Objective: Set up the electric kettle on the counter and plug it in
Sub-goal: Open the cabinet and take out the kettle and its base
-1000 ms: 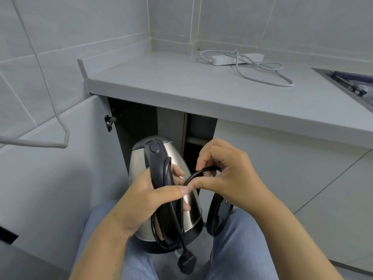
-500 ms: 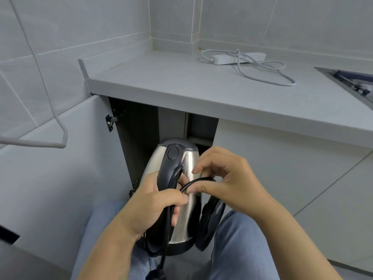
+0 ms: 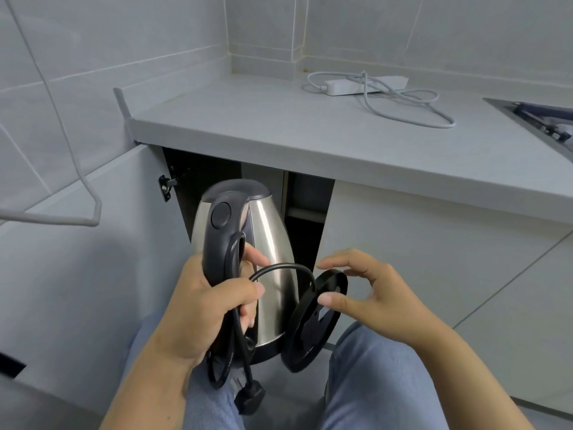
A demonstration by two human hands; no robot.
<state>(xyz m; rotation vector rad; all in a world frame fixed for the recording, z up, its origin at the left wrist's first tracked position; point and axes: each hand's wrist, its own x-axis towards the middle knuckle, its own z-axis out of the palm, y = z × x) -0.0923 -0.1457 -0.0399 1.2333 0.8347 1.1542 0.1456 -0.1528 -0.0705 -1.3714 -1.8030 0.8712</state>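
Note:
A stainless steel electric kettle (image 3: 269, 256) with a black handle and lid is held upright in front of the open cabinet, below the counter. My left hand (image 3: 204, 308) grips its handle together with a loop of the black power cord (image 3: 280, 269). The cord's black plug (image 3: 249, 397) dangles below, over my knees. The round black kettle base (image 3: 313, 324) hangs on edge to the right of the kettle. My right hand (image 3: 369, 296) is spread beside the base, thumb touching its rim, fingers apart. The grey counter (image 3: 279, 125) lies above.
A white power strip (image 3: 366, 85) with a looped white cable lies at the back of the counter. A sink edge (image 3: 533, 119) shows at far right. The cabinet door (image 3: 80, 274) stands open on the left. A thin white cable (image 3: 62, 131) hangs down the left wall.
My right hand has let go of the cord loop and moved right and down to the base's rim. The kettle has turned more upright and risen a little; the plug hangs back in view.

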